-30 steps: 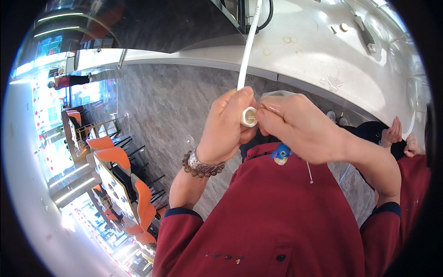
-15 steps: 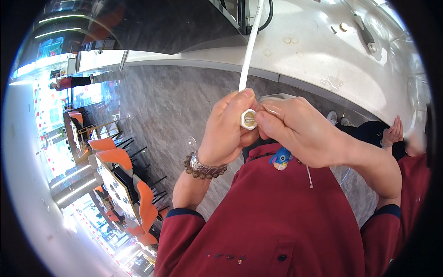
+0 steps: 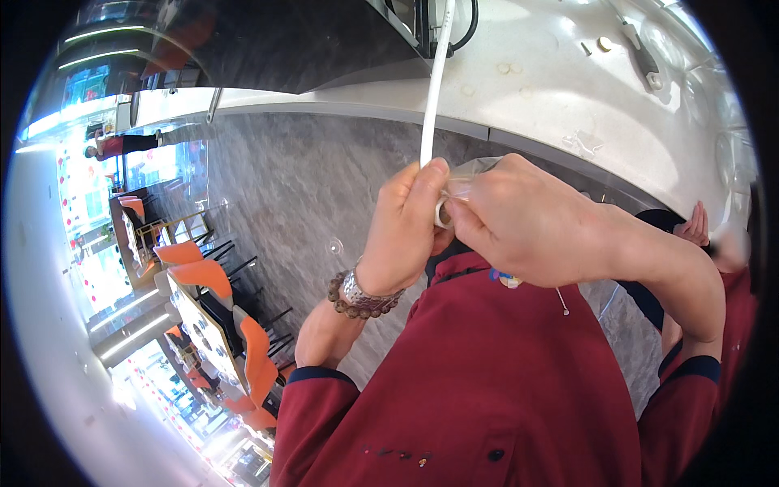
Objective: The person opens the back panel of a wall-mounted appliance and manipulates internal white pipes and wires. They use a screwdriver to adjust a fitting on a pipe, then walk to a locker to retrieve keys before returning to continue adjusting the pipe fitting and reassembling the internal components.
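Note:
Closed around the lower end of a white tube (image 3: pixel 435 97) is my left hand (image 3: pixel 398 231), with a beaded bracelet and a silver band at its wrist. A white nut-like fitting (image 3: pixel 442 214) shows at its thumb side, partly covered by fingers. My right hand (image 3: pixel 535 223) presses against the fitting from the right, its thumb and bent fingers pinching clear plastic film (image 3: pixel 475 169). Part of the film stands up above the right knuckles. Both hands are held together in front of my red shirt (image 3: pixel 487 365).
On the white counter (image 3: pixel 527 105) lie a grey-handled tool (image 3: pixel 645 61), a brass-coloured round part (image 3: pixel 604 44) and a small screw-like piece (image 3: pixel 586 49). A black panel (image 3: pixel 268 49) stands at upper left. Another person's hand (image 3: pixel 695 223) is at right. Orange chairs (image 3: pixel 256 349) line the left.
My right hand has turned and shifted slightly right, its fingers now hiding more of the fitting. The fitting's open end no longer faces me fully. The other person's hand is slightly lower.

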`<state>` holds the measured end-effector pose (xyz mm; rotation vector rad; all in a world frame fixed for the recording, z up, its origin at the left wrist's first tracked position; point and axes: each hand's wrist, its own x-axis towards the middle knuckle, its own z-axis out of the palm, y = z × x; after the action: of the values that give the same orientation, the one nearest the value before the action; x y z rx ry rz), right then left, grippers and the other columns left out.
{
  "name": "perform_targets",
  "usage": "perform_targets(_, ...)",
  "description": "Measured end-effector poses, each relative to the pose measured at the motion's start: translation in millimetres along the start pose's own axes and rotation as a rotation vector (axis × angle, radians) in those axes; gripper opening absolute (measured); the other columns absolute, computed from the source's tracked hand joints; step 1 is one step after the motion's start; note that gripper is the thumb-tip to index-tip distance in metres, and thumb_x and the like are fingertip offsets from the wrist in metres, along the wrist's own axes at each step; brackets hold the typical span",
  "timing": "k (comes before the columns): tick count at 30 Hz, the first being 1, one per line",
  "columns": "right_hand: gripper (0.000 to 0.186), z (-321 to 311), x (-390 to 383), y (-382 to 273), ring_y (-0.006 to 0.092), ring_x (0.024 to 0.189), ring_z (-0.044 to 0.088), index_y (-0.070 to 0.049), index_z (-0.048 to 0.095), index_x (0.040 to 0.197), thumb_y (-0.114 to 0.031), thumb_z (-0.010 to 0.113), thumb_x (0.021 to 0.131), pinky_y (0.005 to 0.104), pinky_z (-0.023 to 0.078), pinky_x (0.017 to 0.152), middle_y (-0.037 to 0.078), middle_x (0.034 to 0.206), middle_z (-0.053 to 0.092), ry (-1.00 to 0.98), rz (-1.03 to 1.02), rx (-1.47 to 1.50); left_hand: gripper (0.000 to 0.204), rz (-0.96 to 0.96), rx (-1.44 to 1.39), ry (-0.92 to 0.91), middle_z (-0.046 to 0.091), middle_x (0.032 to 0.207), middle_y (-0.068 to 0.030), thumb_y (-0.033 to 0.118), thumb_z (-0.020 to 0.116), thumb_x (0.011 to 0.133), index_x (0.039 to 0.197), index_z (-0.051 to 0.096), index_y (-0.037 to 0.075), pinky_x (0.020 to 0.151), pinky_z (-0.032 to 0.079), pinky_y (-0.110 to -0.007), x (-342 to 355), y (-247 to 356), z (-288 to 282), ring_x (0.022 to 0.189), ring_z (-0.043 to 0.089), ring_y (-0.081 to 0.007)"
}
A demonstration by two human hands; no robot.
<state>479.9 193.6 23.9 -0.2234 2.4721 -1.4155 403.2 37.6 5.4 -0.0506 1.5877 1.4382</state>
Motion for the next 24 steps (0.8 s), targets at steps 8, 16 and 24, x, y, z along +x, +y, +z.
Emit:
perform_targets(8, 0.015, 9.0, 2.1, 0.9, 0.0393, 0.062, 0.06, 0.005, 0.057, 0.077, -0.006, 0.05, 0.087, 0.0469, 0.048, 0.06, 0.021, 0.068, 0.06, 0.116, -0.119, -0.011, 0.031, 0.005, -0.11, -0.064, 0.04, 0.058, 0.0035, 0.029, 0.045, 0.104, 0.083, 0.05, 0.006, 0.037, 0.023, -0.023, 0.5, 5.2, -1.9, 0.042, 0.032, -0.0047)
perform_targets(16, 0.024, -11.3, -22.4, 4.2, 0.0325, 0.06, 0.055, 0.002, 0.056, 0.085, -0.016, 0.047, 0.098, 0.038, 0.044, 0.058, 0.016, 0.067, 0.057, 0.265, -0.005, 0.264, 0.036, -0.155, -0.316, -0.323, 0.03, 0.052, 0.0041, 0.033, 0.043, 0.104, 0.078, 0.048, 0.008, 0.038, 0.016, -0.024, -4.7, 23.8, -22.1, 0.039, 0.025, -0.0064)
perform_targets(24, 0.023, 11.4, -8.9, 16.0, 0.0289, 0.065, 0.057, 0.002, 0.058, 0.091, -0.015, 0.046, 0.1, 0.0363, 0.046, 0.063, 0.014, 0.073, 0.059, 0.349, -0.23, 0.229, 0.04, -0.125, -0.407, -0.379, 0.047, 0.064, -0.0013, 0.038, 0.035, 0.107, 0.101, 0.055, 0.003, 0.043, 0.029, -0.023, -3.9, 10.9, -29.7, 0.046, 0.037, -0.0091)
